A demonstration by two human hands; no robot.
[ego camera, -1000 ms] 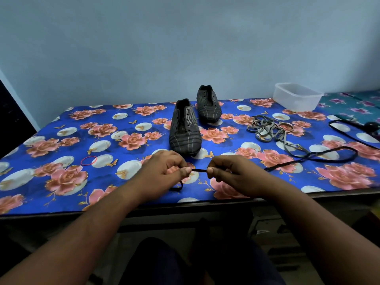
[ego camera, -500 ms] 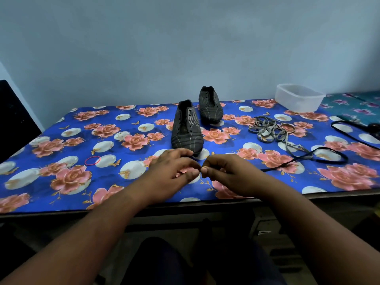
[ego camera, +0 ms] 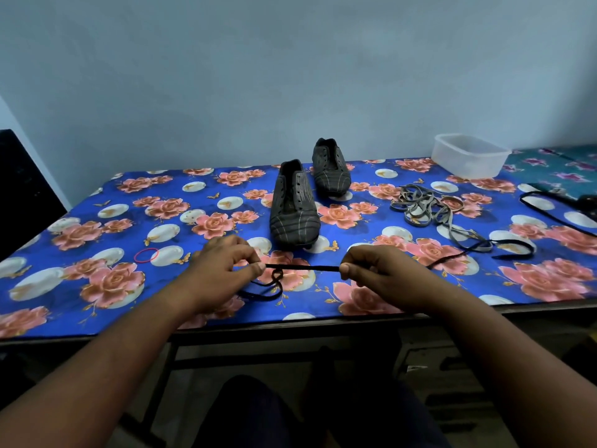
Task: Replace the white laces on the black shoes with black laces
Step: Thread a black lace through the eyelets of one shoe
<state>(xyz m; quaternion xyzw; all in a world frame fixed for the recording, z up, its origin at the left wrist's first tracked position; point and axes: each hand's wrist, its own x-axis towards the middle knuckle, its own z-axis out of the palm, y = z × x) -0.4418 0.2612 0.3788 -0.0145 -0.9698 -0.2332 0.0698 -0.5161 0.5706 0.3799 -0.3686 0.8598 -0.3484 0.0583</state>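
Two black shoes stand unlaced on the floral tablecloth: the nearer shoe [ego camera: 294, 208] at centre and the farther shoe [ego camera: 330, 168] behind it. My left hand [ego camera: 223, 270] and my right hand [ego camera: 384, 274] each pinch a black lace [ego camera: 303, 268], stretched taut between them just above the cloth. Its left end curls in a loop below my left hand; its right part trails away across the table to the right. A heap of removed pale laces [ego camera: 420, 205] lies right of the shoes.
A clear plastic tub [ego camera: 470, 156] stands at the back right. Another black lace [ego camera: 549, 211] runs along the far right. A red rubber band [ego camera: 147, 255] lies left of my hands. The table's front edge [ego camera: 290, 324] runs just under my wrists.
My hands were pinched close together half a second ago; now they have moved apart, drawing a longer stretch of the black lace taut between them.
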